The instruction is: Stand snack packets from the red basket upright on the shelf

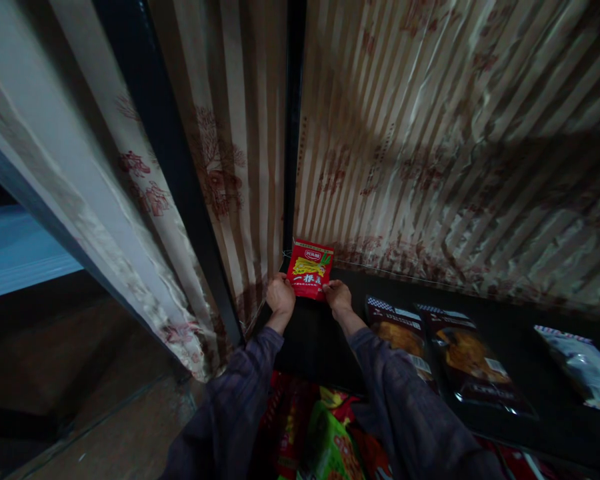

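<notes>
Head view shows us a big striped curtain (455,153) hanging behind a dark shelf (555,407). A pale flowered curtain (105,200) hangs on our left. On the shelf lie two dark food packs (460,363) side by side, and a clear bag (580,367) sits farther right. Bright red and green bags (325,440) are piled low between our sleeves. We hold a small red snack packet (310,268) upright against the curtain, at the far left end of the shelf. Our left hand (281,295) pinches its bottom left corner, and our right hand (337,295) pinches its bottom right corner.
</notes>
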{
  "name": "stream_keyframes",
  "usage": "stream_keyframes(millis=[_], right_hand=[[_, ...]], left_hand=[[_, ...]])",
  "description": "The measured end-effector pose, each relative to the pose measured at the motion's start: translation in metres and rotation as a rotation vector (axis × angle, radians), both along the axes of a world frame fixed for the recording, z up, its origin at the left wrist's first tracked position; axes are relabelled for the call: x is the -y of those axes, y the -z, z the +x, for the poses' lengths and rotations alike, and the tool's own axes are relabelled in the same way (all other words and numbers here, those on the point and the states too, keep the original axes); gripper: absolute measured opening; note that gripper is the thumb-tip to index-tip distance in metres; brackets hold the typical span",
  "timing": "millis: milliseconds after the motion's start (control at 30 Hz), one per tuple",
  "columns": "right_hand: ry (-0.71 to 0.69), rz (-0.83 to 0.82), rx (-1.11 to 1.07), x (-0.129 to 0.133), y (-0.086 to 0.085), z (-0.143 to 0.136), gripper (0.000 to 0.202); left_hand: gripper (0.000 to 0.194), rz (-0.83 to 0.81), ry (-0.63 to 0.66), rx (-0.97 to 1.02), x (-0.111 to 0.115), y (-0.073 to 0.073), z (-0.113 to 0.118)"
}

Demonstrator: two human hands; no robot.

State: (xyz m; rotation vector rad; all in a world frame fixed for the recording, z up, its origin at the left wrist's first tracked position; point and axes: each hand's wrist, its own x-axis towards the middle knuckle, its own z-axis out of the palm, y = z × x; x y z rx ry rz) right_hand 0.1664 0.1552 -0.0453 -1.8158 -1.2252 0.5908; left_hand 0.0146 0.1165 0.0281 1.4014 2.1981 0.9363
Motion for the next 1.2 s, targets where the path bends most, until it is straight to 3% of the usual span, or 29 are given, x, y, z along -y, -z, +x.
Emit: stream_keyframes(millis=[667, 900, 1200], right_hand=[[0.065, -0.106, 0.126, -0.004, -0.027, -0.014, 0.008], [0.113, -0.152, 0.142, -0.005, -0.028, -0.014, 0.01], [0.075, -0.098, 0.174, 0.0, -0.029, -0.023, 0.02]], left_hand=[[0.028, 0.025, 0.084, -0.13, 0.003, 0.006, 0.005], [0.031, 0.044, 0.141, -0.18, 0.001, 0.016, 0.003], [0.032, 0.09, 0.217, -0.236, -0.003, 0.025, 0.003]])
